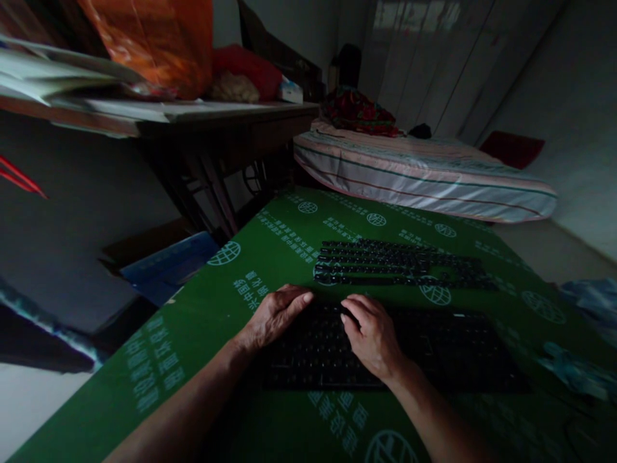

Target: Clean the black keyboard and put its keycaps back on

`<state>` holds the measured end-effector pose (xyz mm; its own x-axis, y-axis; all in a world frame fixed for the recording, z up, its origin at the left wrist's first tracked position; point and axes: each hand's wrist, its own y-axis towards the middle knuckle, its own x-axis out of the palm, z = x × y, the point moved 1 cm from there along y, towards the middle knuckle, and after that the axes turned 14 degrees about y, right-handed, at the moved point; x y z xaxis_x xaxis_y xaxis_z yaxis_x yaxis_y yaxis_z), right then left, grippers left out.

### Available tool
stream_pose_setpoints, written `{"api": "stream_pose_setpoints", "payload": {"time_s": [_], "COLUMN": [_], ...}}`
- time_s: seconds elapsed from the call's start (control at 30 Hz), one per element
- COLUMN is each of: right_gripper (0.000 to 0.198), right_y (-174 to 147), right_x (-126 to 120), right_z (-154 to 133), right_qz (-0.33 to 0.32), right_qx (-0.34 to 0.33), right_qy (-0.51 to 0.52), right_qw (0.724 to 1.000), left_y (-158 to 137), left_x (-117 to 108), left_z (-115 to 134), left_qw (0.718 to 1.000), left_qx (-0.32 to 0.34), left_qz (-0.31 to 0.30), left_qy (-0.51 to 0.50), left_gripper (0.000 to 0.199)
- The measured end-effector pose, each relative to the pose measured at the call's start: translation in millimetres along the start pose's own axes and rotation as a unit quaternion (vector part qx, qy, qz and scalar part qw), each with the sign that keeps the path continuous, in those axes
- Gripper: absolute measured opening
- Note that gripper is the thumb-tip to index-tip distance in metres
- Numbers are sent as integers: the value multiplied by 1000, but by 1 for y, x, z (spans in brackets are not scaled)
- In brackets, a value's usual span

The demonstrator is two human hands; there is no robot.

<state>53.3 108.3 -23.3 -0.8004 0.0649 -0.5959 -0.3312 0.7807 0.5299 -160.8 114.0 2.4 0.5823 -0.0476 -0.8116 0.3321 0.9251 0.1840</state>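
A black keyboard lies on the green printed tabletop in front of me, its left part dotted with small pale marks. At its far left edge is my left hand, its fingers bent over the edge and its thumb lying along the top. Over the keyboard's middle, my right hand has its thumb and fingertips drawn together near the far row. Anything small between those fingertips is too dark to make out. Beyond the keyboard, loose black keycaps are laid out in rows.
The green tabletop runs toward a bed with a striped sheet. Crumpled clear plastic lies at the right. A desk at the left carries papers and an orange bag. A blue box stands below.
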Motion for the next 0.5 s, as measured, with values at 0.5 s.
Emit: {"api": "stream_pose_setpoints", "payload": {"time_s": [0.5], "right_gripper": [24], "right_y": [1], "right_x": [-1], "right_z": [2], "right_qz": [-13], "right_qx": [2], "right_qy": [-3], "right_qw": [1000], "left_y": [0], "left_x": [-14], "left_z": [1], "left_qw": [975], "left_qx": [-169], "left_qz": [21], "left_qy": [-142], "left_gripper": [60]}}
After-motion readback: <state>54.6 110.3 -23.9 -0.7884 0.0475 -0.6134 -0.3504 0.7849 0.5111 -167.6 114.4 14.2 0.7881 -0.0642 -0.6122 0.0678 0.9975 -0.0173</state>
